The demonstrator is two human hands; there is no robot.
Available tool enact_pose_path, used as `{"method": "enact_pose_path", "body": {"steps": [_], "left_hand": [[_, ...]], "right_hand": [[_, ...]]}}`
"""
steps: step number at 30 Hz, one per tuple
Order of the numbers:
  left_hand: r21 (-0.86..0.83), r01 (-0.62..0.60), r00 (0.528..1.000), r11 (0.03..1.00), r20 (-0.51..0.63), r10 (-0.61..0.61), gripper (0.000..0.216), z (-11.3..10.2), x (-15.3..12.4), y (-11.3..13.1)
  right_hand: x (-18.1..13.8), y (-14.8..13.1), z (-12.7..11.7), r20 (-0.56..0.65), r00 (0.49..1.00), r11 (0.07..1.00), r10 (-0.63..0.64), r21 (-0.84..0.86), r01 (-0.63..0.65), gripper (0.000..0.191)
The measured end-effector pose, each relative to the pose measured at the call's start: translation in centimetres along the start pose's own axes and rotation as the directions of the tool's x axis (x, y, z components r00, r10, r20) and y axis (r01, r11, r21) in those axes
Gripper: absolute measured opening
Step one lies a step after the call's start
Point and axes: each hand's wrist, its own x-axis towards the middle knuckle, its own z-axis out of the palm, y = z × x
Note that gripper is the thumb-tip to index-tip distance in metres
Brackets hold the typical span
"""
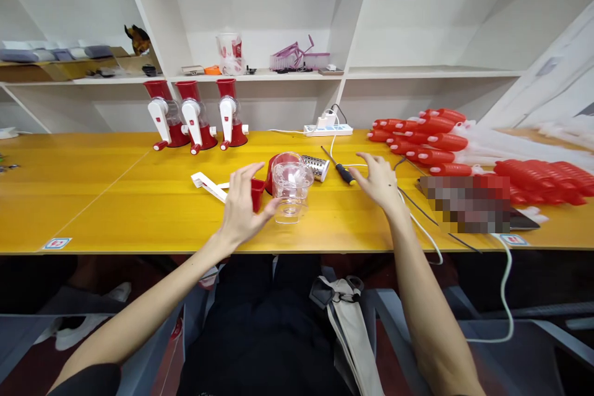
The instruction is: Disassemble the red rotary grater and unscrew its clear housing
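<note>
Head view: three assembled red grinders (195,114) stand at the back of the yellow surface (116,198), while a fourth lies in parts. The left hand (241,201), half open, touches the red body (260,189) beside its clear housing (290,189). The right hand (380,182), spread wide and empty, hovers just beside the screwdriver (341,168); the metal drum (316,167) lies loose.
</note>
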Motion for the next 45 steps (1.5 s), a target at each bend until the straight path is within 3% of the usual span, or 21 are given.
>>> {"method": "enact_pose_path", "body": {"steps": [4, 9, 12, 15, 18, 30, 36, 41, 45], "left_hand": [[-0.211, 0.157, 0.979, 0.965, 0.165, -0.123, 0.086, 1.7, 2.0, 2.8], [-0.343, 0.207, 0.963, 0.916, 0.238, -0.129, 0.09, 2.2, 3.3, 1.9], [-0.485, 0.286, 0.946, 0.826, 0.28, -0.163, 0.091, 1.5, 3.5, 1.4], [-0.637, 0.398, 0.908, 0.66, 0.376, -0.185, 0.087, 0.8, 3.7, 1.4], [-0.684, 0.459, 0.874, 0.567, 0.462, -0.151, 0.083, 0.2, 3.8, 1.8], [-0.802, 0.431, 0.876, 0.412, 0.482, 0.023, 0.095, -1.2, 3.6, 3.5], [-0.813, 0.39, 0.873, 0.432, 0.476, 0.107, 0.101, -1.8, 3.5, 3.8], [-0.787, 0.412, 0.858, 0.46, 0.505, 0.095, 0.105, -1.6, 3.3, 3.0], [-0.801, 0.45, 0.864, 0.395, 0.502, 0.034, 0.102, -1.0, 2.7, 1.7]], "right_hand": [[0.2, 1.6, 2.1, 0.203, 0.978, 0.992, 0.041, -0.129, -0.015, 0.048], [0.1, 1.7, 3.0, 0.318, 0.947, 0.979, 0.046, -0.204, 0.021, 0.046], [0.1, 1.9, 3.1, 0.32, 0.946, 0.975, 0.06, -0.223, 0.013, 0.046], [0.1, 2.2, 3.2, 0.319, 0.945, 0.974, 0.071, -0.225, 0.003, 0.045], [0.3, 2.4, 3.4, 0.315, 0.946, 0.975, 0.076, -0.224, -0.004, 0.045], [0.2, 2.4, 3.5, 0.318, 0.943, 0.98, 0.097, -0.194, -0.035, 0.046], [0.2, 2.5, 3.3, 0.302, 0.946, 0.985, 0.12, -0.157, -0.075, 0.045], [0.5, 2.6, 3.8, 0.257, 0.959, 0.992, 0.121, -0.074, -0.105, 0.046], [0.8, 2.6, 3.8, 0.177, 0.978, 0.993, 0.111, 0.027, -0.118, 0.046]]}}
